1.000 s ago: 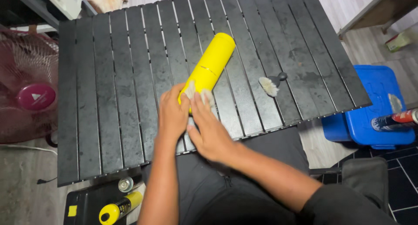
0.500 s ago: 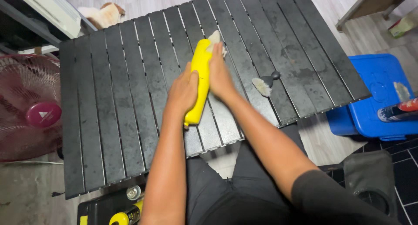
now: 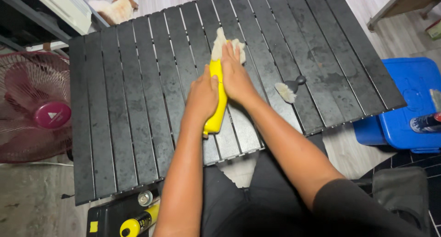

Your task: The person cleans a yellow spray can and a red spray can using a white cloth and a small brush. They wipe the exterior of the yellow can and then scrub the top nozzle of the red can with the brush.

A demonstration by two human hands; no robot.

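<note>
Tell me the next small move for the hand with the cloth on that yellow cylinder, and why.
Probably draw the right hand and its pale cloth back along the yellow cylinder toward the near end. The cloth sits bunched at the far end, the near part lies bare, and the left hand steadies the middle on the black slatted table.

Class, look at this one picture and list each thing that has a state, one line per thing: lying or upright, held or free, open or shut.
Yellow bottle: lying on the slatted table, gripped.
Left hand: closed round the bottle's middle.
Right hand: pressing a pale cloth on the bottle's far end.
Small brush: lying free, untouched.
Blue box: lid shut.
Yellow spray can: lying down, capped.
Fan: whether running, cannot tell.
</note>
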